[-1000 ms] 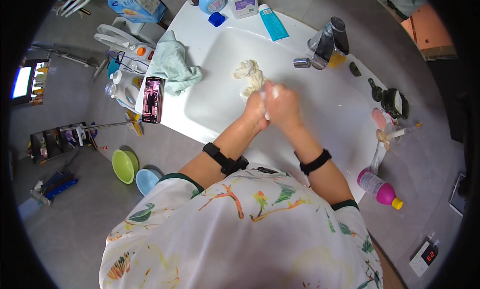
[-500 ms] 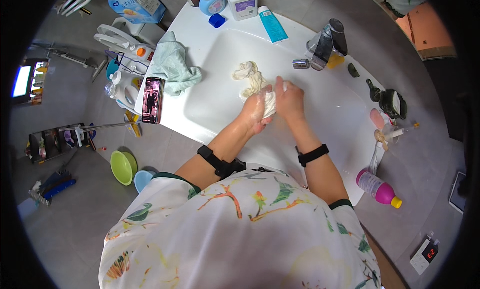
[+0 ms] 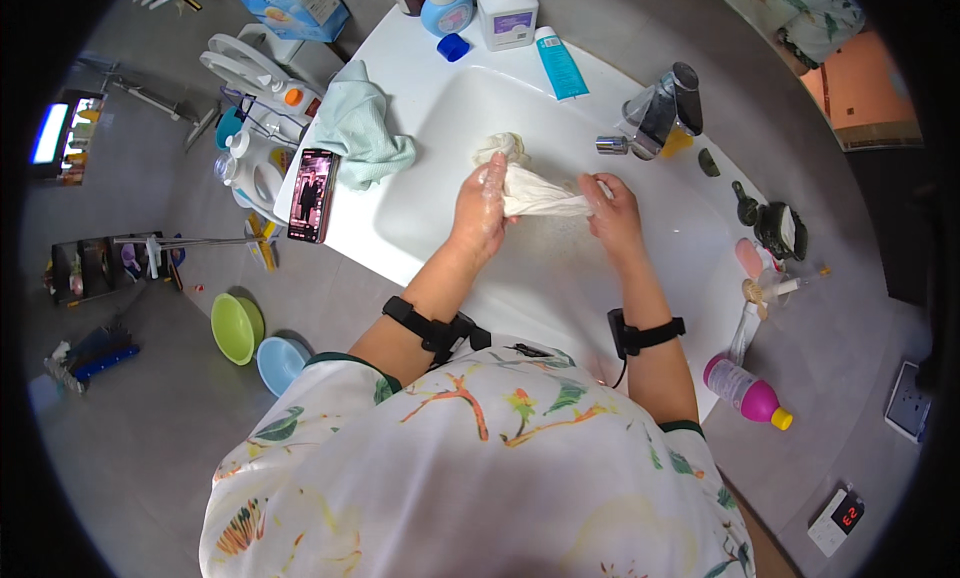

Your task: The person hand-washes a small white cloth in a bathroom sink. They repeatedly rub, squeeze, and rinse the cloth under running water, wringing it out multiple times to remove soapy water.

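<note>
A person's two bare hands, set apart over a glossy white rectangular basin (image 3: 430,128), grip a wet, cream-white fabric cloth (image 3: 545,196) stretched taut between them. The left hand (image 3: 480,210), wet, is closed on the cloth's wider end, thumb uppermost; the right hand (image 3: 614,218) pinches the narrower end. A bunched cream-white fabric heap (image 3: 503,145) sits just beyond the left hand, and whether it belongs to the same piece cannot be told. Nearest beyond the right hand, a shiny chrome tap (image 3: 665,113) reaches in over the basin's edge, its short cylindrical spout pointing left. To the left, on the white, smooth-topped desk (image 3: 415,58) surrounding the basin, a crumpled mint-green textured towel (image 3: 362,128) drapes over the basin's rim, beside a black-framed smartphone (image 3: 313,196) with its screen lit. Along the back stand a white plastic bottle with a purple label (image 3: 507,18) and a rounded light-blue plastic bottle (image 3: 446,14), with a flat teal tube (image 3: 561,64) and a small dark-blue plastic cap (image 3: 453,47) lying in front. At right, a magenta plastic bottle with a yellow cap (image 3: 745,390) lies tilted near the desk's edge, well apart from the hands.
</note>
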Motion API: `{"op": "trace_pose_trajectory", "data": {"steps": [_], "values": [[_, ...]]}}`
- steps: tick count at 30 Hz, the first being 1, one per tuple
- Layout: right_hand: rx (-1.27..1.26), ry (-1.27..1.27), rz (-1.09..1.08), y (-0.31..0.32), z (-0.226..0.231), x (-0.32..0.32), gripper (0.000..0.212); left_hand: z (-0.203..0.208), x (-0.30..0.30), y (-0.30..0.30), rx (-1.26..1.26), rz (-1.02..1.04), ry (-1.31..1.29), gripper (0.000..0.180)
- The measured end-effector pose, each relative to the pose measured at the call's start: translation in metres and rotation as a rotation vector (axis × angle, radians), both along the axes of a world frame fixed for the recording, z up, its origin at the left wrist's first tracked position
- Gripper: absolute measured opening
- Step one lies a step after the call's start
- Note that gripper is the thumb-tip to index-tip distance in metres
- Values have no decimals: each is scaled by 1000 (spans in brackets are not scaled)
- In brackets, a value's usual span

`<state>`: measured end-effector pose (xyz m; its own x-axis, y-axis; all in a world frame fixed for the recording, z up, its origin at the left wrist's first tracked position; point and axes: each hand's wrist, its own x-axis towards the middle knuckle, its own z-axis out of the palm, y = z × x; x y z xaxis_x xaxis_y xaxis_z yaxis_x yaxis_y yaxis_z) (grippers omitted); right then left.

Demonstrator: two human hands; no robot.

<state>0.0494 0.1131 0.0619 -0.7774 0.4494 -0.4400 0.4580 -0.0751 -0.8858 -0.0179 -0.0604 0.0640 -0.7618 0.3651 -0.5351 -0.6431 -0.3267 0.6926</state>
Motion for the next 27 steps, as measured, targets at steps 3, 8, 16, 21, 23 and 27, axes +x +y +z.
{"op": "trace_pose_trajectory", "data": {"steps": [3, 8, 16, 21, 23, 27], "values": [[-83, 44, 232, 15, 10, 12, 20, -11, -10, -11, -23, 6, 109, 33], [-274, 265, 43, 2, 11, 17, 13, -18, -10, -8, -155, 17, 244, 19], [855, 732, 292, -86, 8, 1, 6, -77, 9, 13, 457, -13, -169, 26], [659, 26, 143, -22, -23, -23, 21, -8, 42, 34, 48, -165, -264, 27], [655, 258, 157, -53, -2, -17, 31, -29, 37, 34, 12, -107, -228, 32], [707, 398, 147, -59, -7, -15, 33, -12, 32, 41, -9, -40, -277, 32]]}}
